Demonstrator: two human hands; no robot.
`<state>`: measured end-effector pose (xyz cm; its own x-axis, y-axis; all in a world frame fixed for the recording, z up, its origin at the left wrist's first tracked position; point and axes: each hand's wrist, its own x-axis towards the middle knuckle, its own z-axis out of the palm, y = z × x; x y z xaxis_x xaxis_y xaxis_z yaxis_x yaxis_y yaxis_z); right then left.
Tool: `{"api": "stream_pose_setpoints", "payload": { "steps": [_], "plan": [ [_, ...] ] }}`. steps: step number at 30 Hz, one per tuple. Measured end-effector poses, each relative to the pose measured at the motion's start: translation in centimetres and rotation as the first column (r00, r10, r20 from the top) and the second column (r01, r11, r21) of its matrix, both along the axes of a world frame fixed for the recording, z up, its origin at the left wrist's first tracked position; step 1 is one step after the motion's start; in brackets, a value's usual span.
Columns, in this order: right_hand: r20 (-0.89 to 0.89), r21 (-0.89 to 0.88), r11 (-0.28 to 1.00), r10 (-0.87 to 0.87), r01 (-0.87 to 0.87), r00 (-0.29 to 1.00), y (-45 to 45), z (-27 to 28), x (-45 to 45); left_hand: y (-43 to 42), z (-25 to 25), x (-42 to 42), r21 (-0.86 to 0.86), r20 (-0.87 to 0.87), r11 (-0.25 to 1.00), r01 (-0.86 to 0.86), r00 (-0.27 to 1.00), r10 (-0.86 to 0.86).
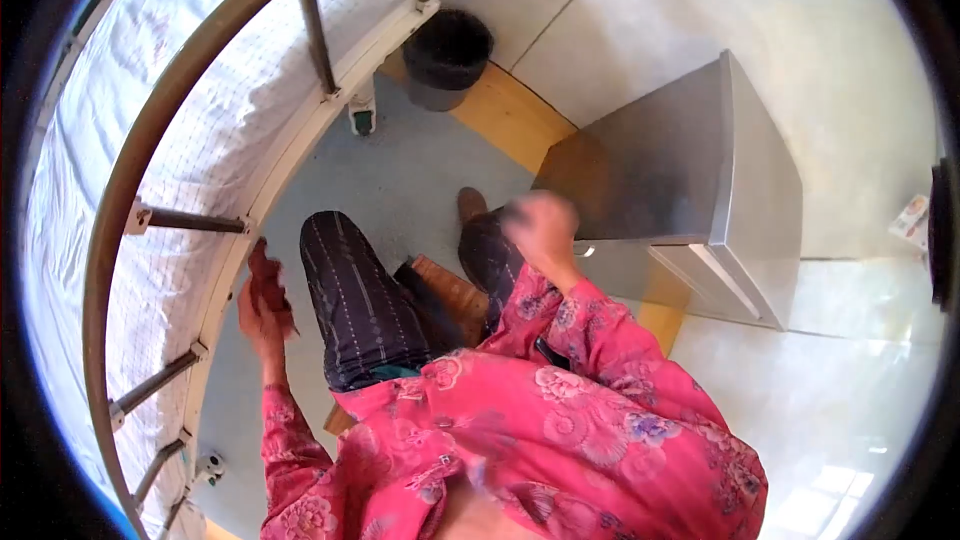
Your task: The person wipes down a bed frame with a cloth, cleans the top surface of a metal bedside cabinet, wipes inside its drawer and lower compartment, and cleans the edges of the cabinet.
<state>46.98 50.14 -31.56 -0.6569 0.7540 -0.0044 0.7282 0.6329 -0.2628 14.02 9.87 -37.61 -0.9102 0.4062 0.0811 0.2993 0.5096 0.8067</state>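
Note:
On the left, beside the bed frame, my left hand (262,324) is closed on a crumpled maroon cloth (267,278). My right hand (546,232) is above my right knee, near the front edge of the metal cabinet (640,165). Its fingers look curled in, though motion blurs them. A small dark patch shows at the fingertips, too smeared to name. Both arms wear pink flowered sleeves, and dark patterned trousers (362,305) cover my legs.
A bed with a curved brown rail (104,240) and white sheet (165,90) runs along the left. A black-lined bin (448,52) stands at the back by the tiled wall. Between my legs shows a brown wooden seat (448,292). One brown shoe (471,204) rests on the grey-blue floor.

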Motion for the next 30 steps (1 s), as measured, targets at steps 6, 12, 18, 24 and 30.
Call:
{"api": "stream_pose_setpoints", "payload": {
  "steps": [6, 12, 18, 24, 30],
  "plan": [
    [-0.481, -0.171, 0.969, 0.077, -0.18, 0.874, -6.5, 5.3, -1.1, 21.7, 12.1, 8.1, 0.502, 0.138, 0.743, 0.444, 0.807, -0.575],
    [-0.809, -0.231, 0.964, -0.112, -0.136, 0.577, -7.0, 14.0, -0.6, 28.2, 19.3, 20.5, 0.889, 0.396, 0.435, 0.141, 0.237, -0.887],
    [-0.679, 0.406, 0.902, 0.192, 0.145, 0.708, -3.9, 26.0, 9.4, 29.2, 17.5, 20.8, 0.622, 0.254, 0.424, 0.659, 0.342, -0.905],
    [-0.383, 0.627, 0.756, 0.087, 0.19, 0.919, 4.2, 27.5, 16.0, 26.3, -2.1, 20.4, -0.581, 0.09, 0.304, 0.755, 0.431, -0.898],
    [-0.353, 0.343, 0.859, -0.257, 0.38, 0.9, 8.7, 26.8, 28.0, 25.0, -3.7, 21.5, -0.675, -0.032, 0.36, 0.643, 0.463, -0.886]
  ]
}}
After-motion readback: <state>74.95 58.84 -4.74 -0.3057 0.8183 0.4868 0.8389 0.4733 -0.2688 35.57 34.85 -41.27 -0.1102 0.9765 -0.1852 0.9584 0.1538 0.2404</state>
